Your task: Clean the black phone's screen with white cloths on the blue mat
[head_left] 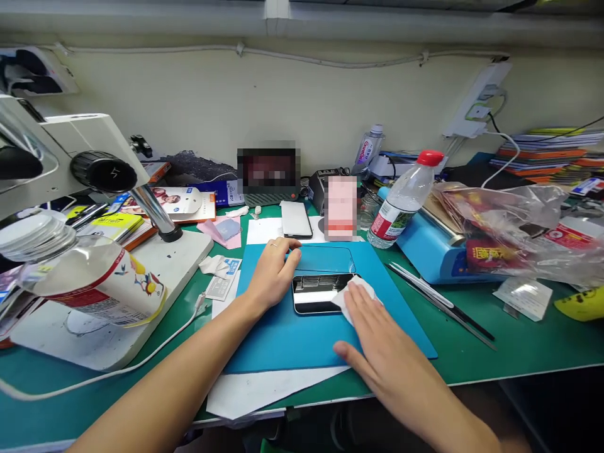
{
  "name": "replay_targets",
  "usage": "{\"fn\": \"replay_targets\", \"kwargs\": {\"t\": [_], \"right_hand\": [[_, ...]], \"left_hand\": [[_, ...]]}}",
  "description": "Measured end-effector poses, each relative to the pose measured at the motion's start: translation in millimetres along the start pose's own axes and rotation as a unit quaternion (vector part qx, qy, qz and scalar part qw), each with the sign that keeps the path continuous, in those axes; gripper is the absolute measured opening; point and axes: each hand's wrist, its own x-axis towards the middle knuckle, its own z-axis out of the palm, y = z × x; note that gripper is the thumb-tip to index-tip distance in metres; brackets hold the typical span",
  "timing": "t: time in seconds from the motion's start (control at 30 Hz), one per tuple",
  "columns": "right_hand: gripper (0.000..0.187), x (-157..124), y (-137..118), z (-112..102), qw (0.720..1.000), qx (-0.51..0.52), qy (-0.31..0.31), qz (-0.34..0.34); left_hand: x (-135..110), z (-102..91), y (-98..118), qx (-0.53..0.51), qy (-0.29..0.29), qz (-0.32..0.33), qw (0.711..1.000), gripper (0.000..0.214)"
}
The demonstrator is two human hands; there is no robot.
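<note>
Both forearms reach in from the bottom edge of the head view. The right hand [377,343] lies flat with its fingers stretched out and open. The fingertips press a white wipe [355,294] onto the right end of a black smartphone [315,296], and the thumb rests on the blue work mat [292,340]. The left hand [272,274] sits at the phone's left end, fingers loosely bent and touching its upper left corner, braced against it rather than closed around it.

The smartphone lies face up and flat, crosswise in the middle of the mat, between the two hands. The mat lies on a green tabletop [519,346] and partly covers a white paper sheet [255,393] that juts out at the near edge.

Just right of the mat lie long tweezers [438,302], pointing away at a slant. Behind them stands a blue device [431,251], with a crumpled plastic bag [514,220] on its right. A water bottle with a red cap [401,204] leans at the mat's far right corner. A second phone [296,219] lies beyond the mat's far edge.

At the left stands a microscope [94,170] on a white base, with a clear labelled bottle [99,283] lying on its side on that base. A white cable [117,371] trails along the tabletop under the left forearm.
</note>
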Motion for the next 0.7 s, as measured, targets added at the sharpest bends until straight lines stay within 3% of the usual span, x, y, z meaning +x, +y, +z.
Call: {"fn": "replay_targets", "kwargs": {"t": [0.07, 0.17, 0.3, 0.4, 0.53, 0.7], "right_hand": [[0.09, 10, 2, -1, 1.0, -0.008, -0.004, 0.023], [0.097, 31, -23, -3, 0.999, -0.004, -0.013, 0.033], [0.101, 49, -68, -5, 0.997, 0.052, -0.037, -0.039], [0.097, 42, -79, -6, 0.995, 0.075, -0.043, -0.054], [0.091, 11, -53, 0, 0.996, 0.044, -0.043, -0.058], [0.087, -3, 5, 8, 0.999, -0.028, 0.041, -0.014]], "left_hand": [[1, 0.9, -1, 0.005, 0.001, -0.003, 1.0, 0.02], [2, 2.5, -2, 0.009, 0.005, -0.005, 1.0, 0.02], [1, 3.1, -3, 0.007, 0.007, -0.006, 1.0, 0.02], [0, 2.4, -3, 0.003, 0.004, -0.017, 1.0, 0.02], [-1, 2.7, -3, -0.014, 0.003, -0.033, 0.999, 0.024], [1, 2.8, -4, -0.024, 0.001, -0.052, 0.998, 0.032]]}}
